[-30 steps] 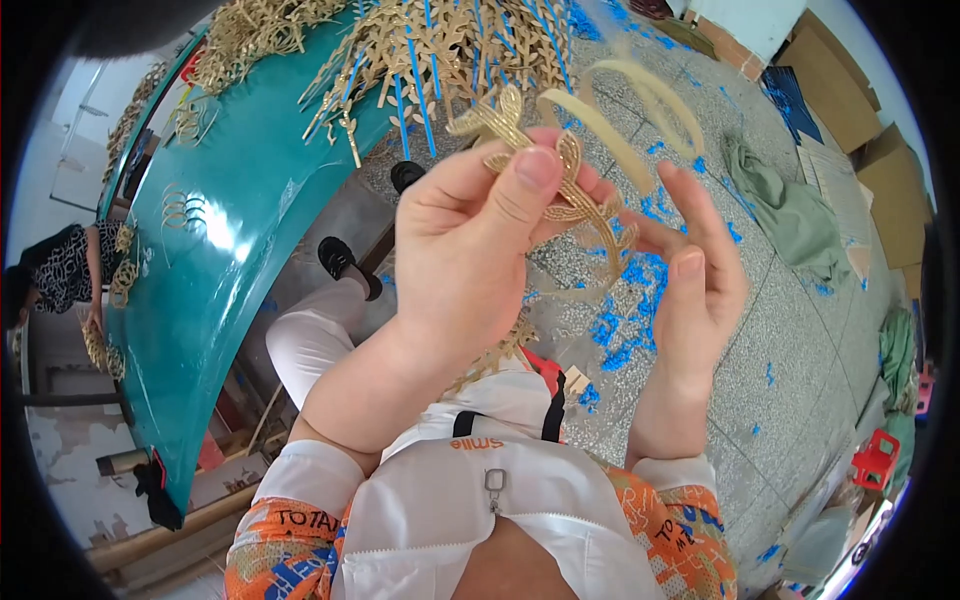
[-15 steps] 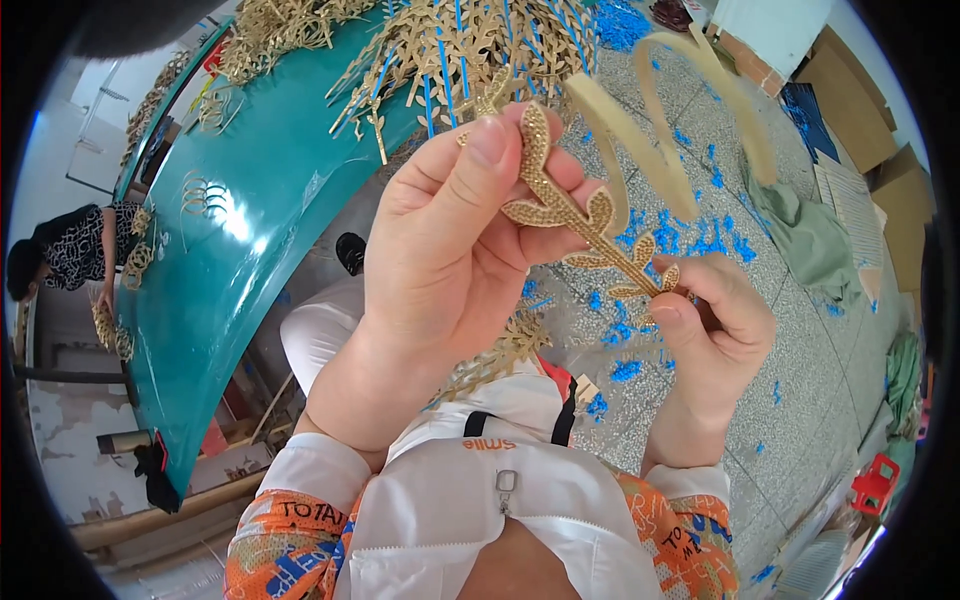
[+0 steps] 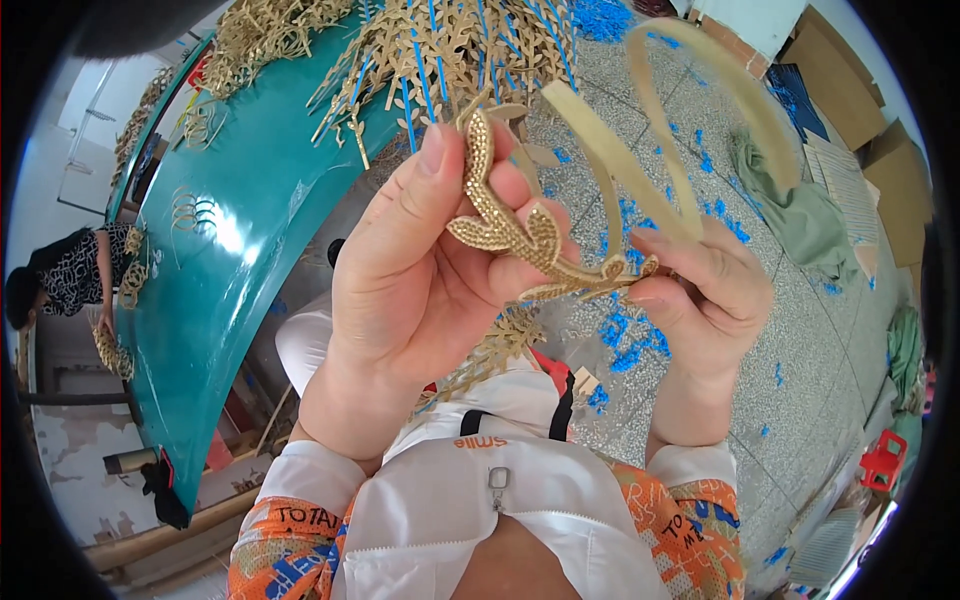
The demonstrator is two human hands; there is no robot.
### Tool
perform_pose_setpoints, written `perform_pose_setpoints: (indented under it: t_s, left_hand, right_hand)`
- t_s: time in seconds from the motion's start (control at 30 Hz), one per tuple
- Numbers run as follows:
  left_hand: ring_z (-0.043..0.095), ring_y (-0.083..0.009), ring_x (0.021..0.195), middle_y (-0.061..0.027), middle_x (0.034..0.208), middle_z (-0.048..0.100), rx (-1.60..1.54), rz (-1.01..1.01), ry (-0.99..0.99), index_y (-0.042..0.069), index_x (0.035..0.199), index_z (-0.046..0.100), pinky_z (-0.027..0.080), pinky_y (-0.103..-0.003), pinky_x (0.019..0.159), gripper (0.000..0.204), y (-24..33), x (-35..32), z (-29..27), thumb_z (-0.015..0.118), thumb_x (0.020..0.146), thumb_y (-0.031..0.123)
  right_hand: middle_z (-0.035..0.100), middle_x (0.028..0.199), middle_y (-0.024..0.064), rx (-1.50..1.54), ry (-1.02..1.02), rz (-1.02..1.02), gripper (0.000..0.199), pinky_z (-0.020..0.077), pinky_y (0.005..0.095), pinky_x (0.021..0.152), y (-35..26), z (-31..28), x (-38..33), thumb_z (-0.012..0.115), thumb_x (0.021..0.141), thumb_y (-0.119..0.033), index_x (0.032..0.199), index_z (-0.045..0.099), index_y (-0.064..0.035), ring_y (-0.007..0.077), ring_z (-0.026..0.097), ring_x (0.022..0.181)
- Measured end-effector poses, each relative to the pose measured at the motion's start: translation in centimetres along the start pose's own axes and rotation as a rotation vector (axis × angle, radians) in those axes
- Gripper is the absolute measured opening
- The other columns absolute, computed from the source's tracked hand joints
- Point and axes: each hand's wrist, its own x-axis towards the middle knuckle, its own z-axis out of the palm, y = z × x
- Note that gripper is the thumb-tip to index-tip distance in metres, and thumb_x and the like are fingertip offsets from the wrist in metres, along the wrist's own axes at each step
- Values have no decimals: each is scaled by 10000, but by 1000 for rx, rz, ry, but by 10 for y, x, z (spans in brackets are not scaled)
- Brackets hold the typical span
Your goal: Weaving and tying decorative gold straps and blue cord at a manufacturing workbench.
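A gold beaded leaf trim (image 3: pixel 540 245) is stretched between my two hands in front of my chest. Its upper end is pinched by the thumb and fingers of my left hand (image 3: pixel 400 255), palm side showing. My right hand (image 3: pixel 715 300) pinches the lower end, and the tip there is hidden by the fingers. The stem dips and curves toward my right hand, with small leaves on both sides. Thin gold headbands (image 3: pixel 625 165) arch above and behind the trim; whether my fingers hold them too is unclear.
A green table (image 3: pixel 250 190) lies left, bearing heaps of gold leaf trims (image 3: pixel 275 40) and gold hoops (image 3: pixel 195 212). More leaf trims with blue strips (image 3: pixel 440 60) hang at its edge. Blue scraps (image 3: pixel 630 340) litter the speckled floor. Another person (image 3: pixel 75 265) works at the far left.
The leaf trim has gone from a straight slant to a bent curve with its lower end flatter. My left hand has shifted slightly left; my right hand has turned and risen a little.
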Motion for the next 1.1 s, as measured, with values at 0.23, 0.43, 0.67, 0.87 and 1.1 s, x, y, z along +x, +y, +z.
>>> perform_pose_setpoints:
  t_s: [0.23, 0.43, 0.67, 0.87, 1.1]
  left_hand:
    - [566, -233, 871, -85, 873, 540, -109, -109, -23, 8, 1082, 459, 489, -350, 755, 364, -1, -1, -2, 340, 907, 304]
    - [571, -219, 865, -104, 955, 582, 74, 53, 250, -20, 1039, 502, 483, -348, 773, 329, -16, 11, 6, 435, 881, 261]
    - [567, -117, 820, -89, 916, 604, 761, 337, 115, 10, 953, 580, 463, -237, 720, 174, -49, 6, -25, 559, 782, -19]
    - [597, -162, 776, -79, 844, 614, 553, 253, 200, 27, 882, 588, 518, -300, 665, 136, -26, 11, -10, 606, 775, 109]
    - [610, -181, 734, -96, 830, 611, 539, 200, 167, 35, 877, 576, 516, -297, 666, 164, -14, 7, -9, 582, 800, 179]
  right_hand:
    - [611, 732, 82, 171, -61, -94, 264, 421, 238, 513, 10, 4, 7, 699, 634, -65, 884, 633, -16, 159, 570, 594]
    - [574, 684, 71, 139, -63, -45, 142, 384, 244, 487, 16, 5, 4, 658, 682, -77, 796, 613, -5, 142, 523, 561]
    - [603, 797, 90, 42, -39, 103, 205, 418, 241, 547, 12, 7, -5, 641, 684, -27, 887, 610, -15, 149, 556, 626]
    - [553, 1055, 123, 387, 290, 299, 409, 462, 245, 637, 21, 3, -30, 632, 735, -78, 1103, 499, 40, 151, 580, 715]
    - [590, 694, 55, 372, 12, 330, 227, 357, 206, 486, 5, -1, -26, 655, 704, -56, 909, 603, 25, 87, 497, 549]
